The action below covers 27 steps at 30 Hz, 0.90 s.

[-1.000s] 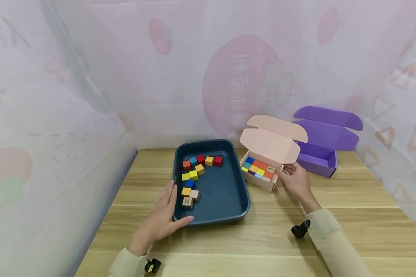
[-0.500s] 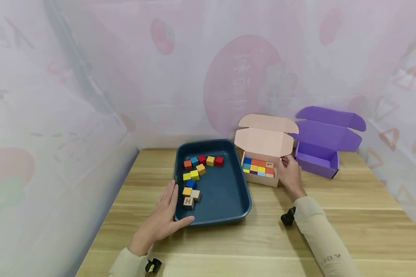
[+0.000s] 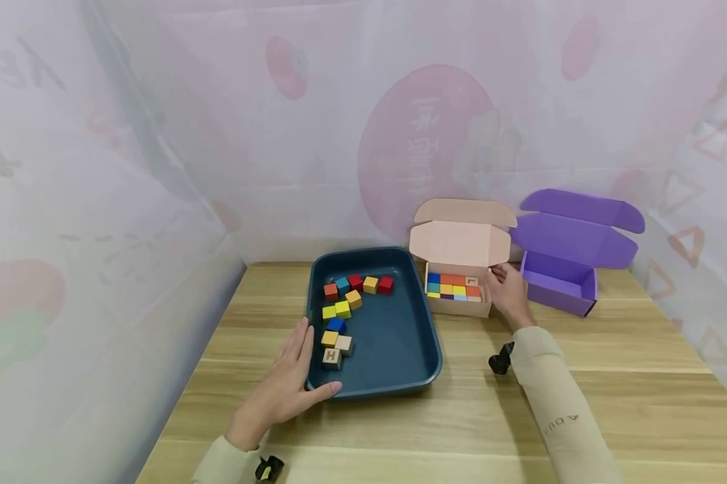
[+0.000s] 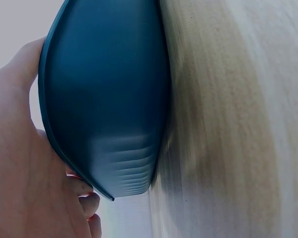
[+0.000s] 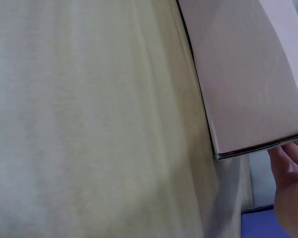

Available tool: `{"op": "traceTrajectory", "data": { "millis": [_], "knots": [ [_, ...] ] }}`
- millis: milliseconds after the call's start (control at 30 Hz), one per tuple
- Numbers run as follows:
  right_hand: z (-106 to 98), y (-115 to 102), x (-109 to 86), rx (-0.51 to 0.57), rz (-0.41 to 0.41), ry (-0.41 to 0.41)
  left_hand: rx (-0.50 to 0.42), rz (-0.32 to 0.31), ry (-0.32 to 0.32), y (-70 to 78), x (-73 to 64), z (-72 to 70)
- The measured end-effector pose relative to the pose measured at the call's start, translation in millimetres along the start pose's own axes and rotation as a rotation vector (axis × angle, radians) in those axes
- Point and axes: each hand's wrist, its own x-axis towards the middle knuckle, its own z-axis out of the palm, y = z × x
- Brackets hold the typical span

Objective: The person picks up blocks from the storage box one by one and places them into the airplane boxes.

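Your left hand [image 3: 285, 380] spans the tray's [image 3: 394, 343] near-left corner, thumb spread; your right hand [image 3: 508, 296] touches the peach box [image 3: 460, 307], right; can't tell if pinching. Overpushing left could bump the tray.

Head view was bright, evenly lit; soft shadow lay beside right sleeve [image 3: 560, 403] on wood-grain tabletop [image 3: 436, 437]. Wrist views were dimmer, cooler, tabletop texture smeared soft. Faint sheen marked dark-blue tray [image 4: 104, 84] ribs. Right wrist view looked hazy.
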Motion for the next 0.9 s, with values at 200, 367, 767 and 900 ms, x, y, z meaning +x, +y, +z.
{"op": "traceTrajectory", "data": {
  "millis": [200, 367, 767, 900],
  "knots": [
    [-3, 1, 8.9, -0.010, 0.023, 0.019, -0.006, 0.003, 0.005, 0.7, -0.4, 1.6],
    [-2, 2, 15.6, -0.002, 0.024, 0.037, -0.008, 0.010, 0.014, 1.1, -0.9, 1.2],
    [0, -2, 25.4, -0.076, -0.003, 0.090, -0.003, 0.012, 0.009, 2.5, -1.1, 1.2],
    [-6, -10, 23.4, -0.146, -0.025, 0.063, -0.005, 0.014, 0.017, 1.8, -0.8, 0.8]
  ]
}}
